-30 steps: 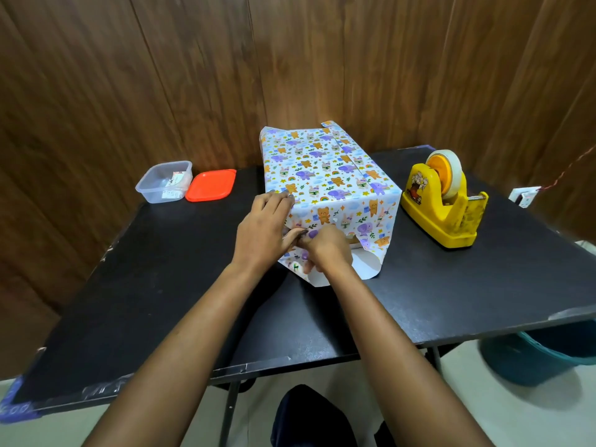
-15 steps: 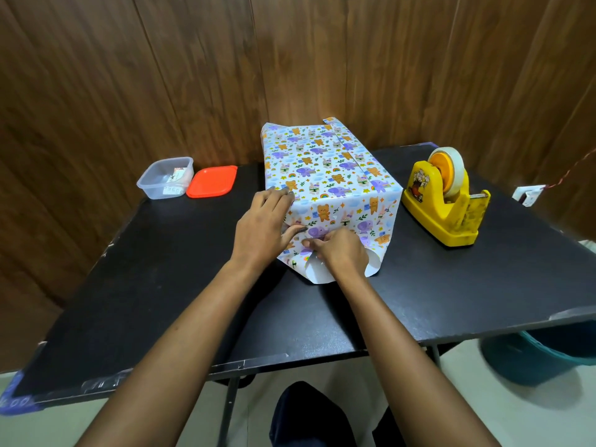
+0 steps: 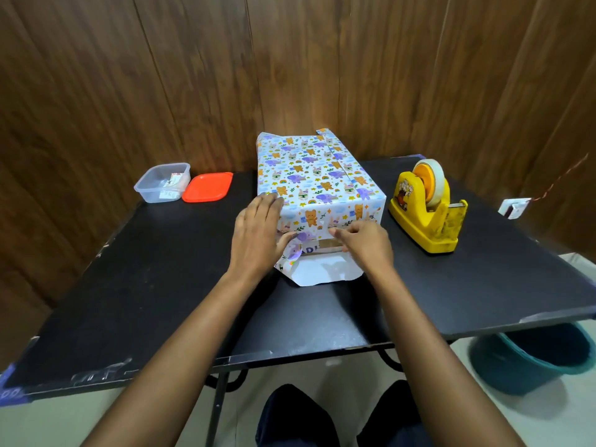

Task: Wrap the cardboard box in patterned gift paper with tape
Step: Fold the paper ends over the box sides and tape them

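Cardboard box [image 3: 326, 247] sits mid-table toward the far edge, long axis running away from the camera. It is almost fully covered by gift paper [image 3: 309, 175] printed with bears, elephants and rainbows. Bare cardboard shows only as a narrow strip low on the near end, with printed letters partly cut off by the paper. The top flap is folded down over the near face. The bottom flap [image 3: 322, 271] lies white side up on the table, unfolded. The far end of the box is hidden; only paper sticking up past it is visible.

Left hand [image 3: 258, 235]: fingers straight, laid flat against the near-left corner, thumb pressing the paper onto the near face.

Right hand [image 3: 366, 245]: fingers curled, tips on the lower edge of the folded-down flap. The thumb is hidden under the hand, so I can't tell pinch from press.

Yellow tape dispenser [image 3: 425, 217] is just right of the box, not touching it, with a tape roll [image 3: 432, 177] mounted. Cutter end detail is hard to read.

Far left: clear plastic container [image 3: 161, 185] with unreadable contents, orange lid [image 3: 208, 187] flat beside it.

Black table [image 3: 145, 285] stands against a wood-panel wall [image 3: 161, 75]. Teal bucket [image 3: 535, 359] is on the floor at right, partly hidden under the table edge.
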Motion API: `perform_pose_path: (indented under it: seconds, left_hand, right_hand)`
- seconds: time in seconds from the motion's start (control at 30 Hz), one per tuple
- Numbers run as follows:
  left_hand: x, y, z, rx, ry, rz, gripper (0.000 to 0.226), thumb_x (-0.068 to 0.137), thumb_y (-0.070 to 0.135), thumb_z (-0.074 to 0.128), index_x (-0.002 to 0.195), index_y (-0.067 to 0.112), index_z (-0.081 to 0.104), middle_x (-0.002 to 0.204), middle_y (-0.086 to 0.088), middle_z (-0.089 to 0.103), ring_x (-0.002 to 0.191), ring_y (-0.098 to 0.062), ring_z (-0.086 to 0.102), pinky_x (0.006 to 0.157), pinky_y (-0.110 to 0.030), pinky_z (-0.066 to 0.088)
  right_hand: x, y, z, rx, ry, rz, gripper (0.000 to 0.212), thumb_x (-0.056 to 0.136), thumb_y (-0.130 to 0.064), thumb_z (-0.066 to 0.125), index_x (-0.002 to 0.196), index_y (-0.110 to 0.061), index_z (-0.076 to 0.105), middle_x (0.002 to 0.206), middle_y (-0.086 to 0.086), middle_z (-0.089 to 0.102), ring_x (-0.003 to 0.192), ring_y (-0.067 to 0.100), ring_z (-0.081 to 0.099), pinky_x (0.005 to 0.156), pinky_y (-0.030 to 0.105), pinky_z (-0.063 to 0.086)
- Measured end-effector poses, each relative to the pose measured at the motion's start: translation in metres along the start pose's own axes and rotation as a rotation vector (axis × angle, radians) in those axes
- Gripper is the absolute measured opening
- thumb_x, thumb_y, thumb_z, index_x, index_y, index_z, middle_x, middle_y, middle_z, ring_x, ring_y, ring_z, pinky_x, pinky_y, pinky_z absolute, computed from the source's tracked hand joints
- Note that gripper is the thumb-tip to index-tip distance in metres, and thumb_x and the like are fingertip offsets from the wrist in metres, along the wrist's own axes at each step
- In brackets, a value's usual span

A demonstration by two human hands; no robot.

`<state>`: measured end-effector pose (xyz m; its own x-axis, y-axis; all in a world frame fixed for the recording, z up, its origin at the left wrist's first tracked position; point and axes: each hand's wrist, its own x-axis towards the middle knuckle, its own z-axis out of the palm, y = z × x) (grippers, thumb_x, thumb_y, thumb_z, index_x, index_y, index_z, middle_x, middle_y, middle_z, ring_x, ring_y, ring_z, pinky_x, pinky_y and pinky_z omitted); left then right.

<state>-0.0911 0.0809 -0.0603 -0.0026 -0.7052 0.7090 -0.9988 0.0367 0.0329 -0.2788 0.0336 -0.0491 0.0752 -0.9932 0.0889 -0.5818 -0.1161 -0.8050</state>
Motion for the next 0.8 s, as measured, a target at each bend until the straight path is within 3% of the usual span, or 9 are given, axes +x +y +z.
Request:
perform_pose_path:
  seconds: [0.2,0.3,0.37,0.43,0.5,0.57,0.63,0.7,0.8]
  left_hand:
    - [0.006,0.004,0.001,0.096,-0.024,0.002,0.072,0.054,0.038,0.087,0.111,0.003,0.059,0.113,-0.012,0.060,0.105,-0.031,0.056,0.073,-0.039,0.051]
    - [0.004,0.001,0.003,0.071,-0.037,-0.001,0.075,0.058,0.037,0.086,0.117,0.004,0.056,0.124,-0.014,0.053,0.116,-0.032,0.050,0.085,-0.044,0.050]
    - [0.004,-0.002,0.002,-0.175,-0.079,-0.186,0.082,0.067,0.038,0.081,0.133,0.009,0.042,0.144,-0.013,0.031,0.133,-0.028,0.030,0.103,-0.043,0.036]
    - [0.008,0.000,-0.006,-0.649,-0.160,-0.508,0.085,0.074,0.043,0.074,0.141,0.019,0.028,0.150,-0.004,0.017,0.133,-0.017,0.029,0.104,-0.034,0.034]
    - [0.014,0.009,-0.014,-1.086,-0.198,-0.760,0.071,0.081,0.049,0.063,0.138,0.027,0.029,0.145,0.000,0.034,0.122,-0.015,0.047,0.091,-0.033,0.048]
    - [0.016,0.019,-0.019,-1.275,-0.128,-0.899,0.048,0.090,0.048,0.052,0.131,0.027,0.036,0.132,0.000,0.051,0.110,-0.015,0.057,0.076,-0.032,0.051]
    - [0.012,0.027,-0.019,-1.367,0.014,-1.003,0.025,0.096,0.040,0.046,0.116,0.026,0.044,0.119,0.002,0.058,0.098,-0.013,0.060,0.071,-0.033,0.050]
    - [0.007,0.042,-0.019,-1.488,0.098,-1.098,0.005,0.096,0.028,0.048,0.100,0.027,0.045,0.107,0.001,0.060,0.087,-0.013,0.059,0.072,-0.036,0.048]
    - [-0.003,0.081,-0.010,-1.671,0.031,-1.179,0.008,0.095,0.015,0.045,0.096,0.023,0.045,0.097,-0.005,0.060,0.082,-0.019,0.058,0.065,-0.037,0.049]
  right_hand:
    - [0.019,0.019,-0.026,0.164,0.269,0.057,0.041,0.093,-0.040,0.053,0.061,-0.016,0.041,0.065,-0.002,0.048,0.069,0.021,0.049,0.055,0.031,0.030]
    - [0.025,0.020,-0.035,0.342,0.296,0.077,0.044,0.094,-0.049,0.046,0.065,-0.018,0.035,0.065,-0.004,0.041,0.060,0.013,0.040,0.056,0.030,0.029]
    - [0.026,0.016,-0.039,0.520,0.222,0.081,0.042,0.095,-0.051,0.041,0.069,-0.018,0.036,0.066,-0.004,0.039,0.061,0.011,0.038,0.057,0.026,0.031]
    - [0.024,0.013,-0.039,0.681,-0.003,0.125,0.036,0.098,-0.050,0.032,0.090,-0.020,0.049,0.081,-0.007,0.050,0.075,0.008,0.046,0.073,0.027,0.037]
    - [0.025,0.013,-0.038,0.804,-0.221,0.174,0.052,0.095,-0.057,0.026,0.121,-0.022,0.054,0.108,-0.009,0.059,0.098,0.009,0.055,0.094,0.029,0.040]
    - [0.026,0.012,-0.042,0.841,-0.299,0.181,0.065,0.089,-0.067,0.028,0.132,-0.023,0.052,0.121,0.000,0.065,0.106,0.018,0.062,0.100,0.041,0.045]
    - [0.027,0.001,-0.056,0.829,-0.285,0.093,0.060,0.090,-0.064,0.034,0.129,-0.024,0.055,0.117,0.004,0.067,0.102,0.021,0.066,0.095,0.043,0.050]
    - [0.028,-0.028,-0.080,0.756,-0.185,-0.120,0.041,0.093,-0.053,0.043,0.111,-0.023,0.064,0.104,-0.002,0.070,0.092,0.013,0.067,0.088,0.034,0.053]
    - [0.030,-0.088,-0.112,0.301,-0.004,-0.476,0.024,0.086,-0.053,0.054,0.091,-0.035,0.070,0.091,-0.009,0.070,0.088,0.013,0.064,0.088,0.038,0.049]
